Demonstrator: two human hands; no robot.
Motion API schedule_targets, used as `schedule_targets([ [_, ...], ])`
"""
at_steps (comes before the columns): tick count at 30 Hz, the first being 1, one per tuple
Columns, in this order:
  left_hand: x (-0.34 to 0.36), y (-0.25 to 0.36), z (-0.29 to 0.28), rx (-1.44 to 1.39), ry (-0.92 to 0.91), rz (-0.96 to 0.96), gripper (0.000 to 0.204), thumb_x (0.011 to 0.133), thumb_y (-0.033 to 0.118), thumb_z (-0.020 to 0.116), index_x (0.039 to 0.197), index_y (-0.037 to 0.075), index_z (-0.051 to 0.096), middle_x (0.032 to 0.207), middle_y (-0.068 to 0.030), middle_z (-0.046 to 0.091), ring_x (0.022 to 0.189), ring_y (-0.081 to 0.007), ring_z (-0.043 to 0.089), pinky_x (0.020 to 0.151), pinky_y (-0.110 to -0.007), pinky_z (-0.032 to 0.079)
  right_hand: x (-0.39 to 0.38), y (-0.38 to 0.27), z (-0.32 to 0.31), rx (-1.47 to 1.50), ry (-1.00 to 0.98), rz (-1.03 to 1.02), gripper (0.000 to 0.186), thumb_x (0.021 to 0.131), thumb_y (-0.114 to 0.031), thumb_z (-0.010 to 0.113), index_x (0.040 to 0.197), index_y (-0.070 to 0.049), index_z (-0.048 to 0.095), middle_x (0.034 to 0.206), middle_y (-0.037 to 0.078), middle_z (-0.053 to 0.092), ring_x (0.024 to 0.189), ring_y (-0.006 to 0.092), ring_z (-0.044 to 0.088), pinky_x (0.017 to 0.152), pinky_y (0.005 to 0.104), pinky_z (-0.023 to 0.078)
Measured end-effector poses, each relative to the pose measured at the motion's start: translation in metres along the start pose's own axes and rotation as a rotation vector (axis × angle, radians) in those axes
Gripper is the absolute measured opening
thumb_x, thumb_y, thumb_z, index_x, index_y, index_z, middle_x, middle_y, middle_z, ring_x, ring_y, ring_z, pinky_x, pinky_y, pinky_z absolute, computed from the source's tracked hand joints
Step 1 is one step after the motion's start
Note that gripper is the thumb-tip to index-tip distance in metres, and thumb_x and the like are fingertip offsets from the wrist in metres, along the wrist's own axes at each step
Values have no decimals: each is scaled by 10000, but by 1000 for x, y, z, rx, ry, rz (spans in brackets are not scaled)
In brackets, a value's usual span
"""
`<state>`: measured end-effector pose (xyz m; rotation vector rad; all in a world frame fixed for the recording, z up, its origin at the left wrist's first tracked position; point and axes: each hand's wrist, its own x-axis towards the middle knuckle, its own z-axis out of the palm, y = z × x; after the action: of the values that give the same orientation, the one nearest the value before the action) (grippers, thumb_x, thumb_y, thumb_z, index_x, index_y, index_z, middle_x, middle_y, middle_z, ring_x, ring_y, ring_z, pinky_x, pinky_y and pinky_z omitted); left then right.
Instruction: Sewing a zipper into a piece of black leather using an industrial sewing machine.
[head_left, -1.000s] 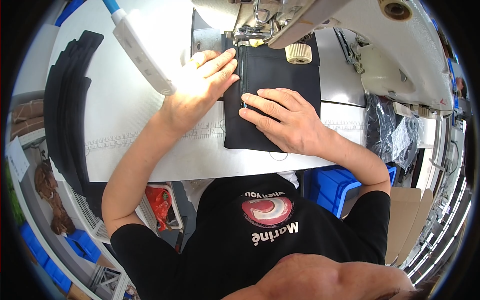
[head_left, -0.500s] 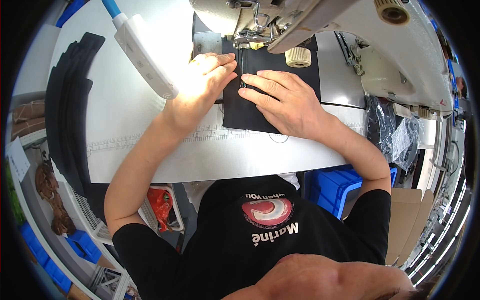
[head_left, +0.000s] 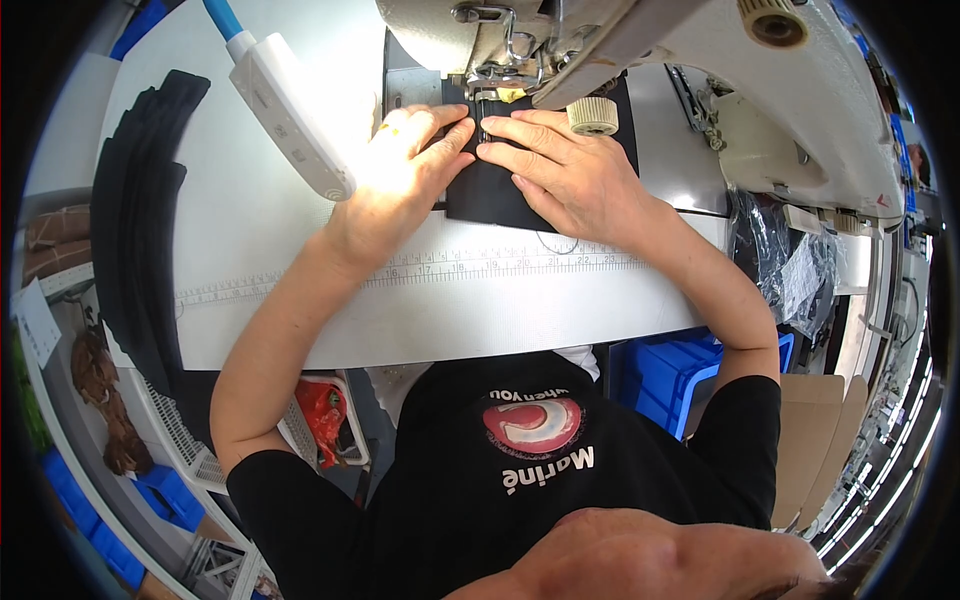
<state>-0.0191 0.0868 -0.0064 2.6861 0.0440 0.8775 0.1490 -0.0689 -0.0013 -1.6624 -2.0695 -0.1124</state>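
Observation:
A black fabric piece [head_left: 490,203] lies flat on the white sewing table, its far part under the presser foot [head_left: 484,92] of a sewing machine. Down the fabric, between my fingertips, runs a narrow shiny dark strip that resembles a zipper; its exact kind is unclear. My left hand [head_left: 412,150] rests on the fabric's left edge, fingers stretched toward the strip, under bright lamp light. On the right side my right hand [head_left: 575,178] lies flat with fingers spread, fingertips beside the strip. Both hands press the fabric without gripping it.
A white lamp [head_left: 290,115] hangs over the left forearm. Long black fabric strips [head_left: 135,220] drape over the table's left side. The machine's cream dial [head_left: 592,116] sits close above my right hand. Clear plastic bags [head_left: 795,265] lie at right; a blue crate [head_left: 660,375] stands below.
The fabric has slid away from me, farther under the presser foot, so its near edge is now closer to the machine. My right hand has moved forward with it; my left hand stays nearly in place.

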Motion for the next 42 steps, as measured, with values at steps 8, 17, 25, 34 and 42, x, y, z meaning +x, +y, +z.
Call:
schedule_targets([
  [8,3,-7,-1,22,11,73,306,741,159,763,1021,47,706,1087,-47,686,894,-204,639,931,-394,406,8,-10,-13,285,83,382,237,845,-115,654,1075,-59,638,956,66,676,835,176,623,746,307,506],
  [17,11,-11,-1,83,-16,22,260,737,168,764,966,50,732,1051,-42,696,922,-189,636,952,-393,396,20,27,-23,1324,49,902,234,951,-227,565,927,-32,691,645,31,610,502,76,479,505,226,404],
  [25,8,-12,0,69,23,51,274,716,141,778,965,39,729,1007,-39,704,974,-194,635,975,-415,376,0,12,18,-82,192,117,202,785,-194,724,964,-100,730,964,73,663,924,227,567,724,337,451],
  [34,11,-12,2,75,-2,3,262,731,125,771,973,34,725,1008,-40,696,954,-195,635,971,-420,385,5,15,15,-96,200,109,144,792,-187,712,742,-52,718,954,111,659,916,248,580,723,349,455],
  [42,9,-16,6,136,-25,-20,238,792,193,735,1012,102,725,1056,10,692,932,-167,646,1055,-529,308,2,26,2,-151,208,248,236,821,-232,684,967,-47,679,1011,72,646,969,241,579,809,349,468],
])
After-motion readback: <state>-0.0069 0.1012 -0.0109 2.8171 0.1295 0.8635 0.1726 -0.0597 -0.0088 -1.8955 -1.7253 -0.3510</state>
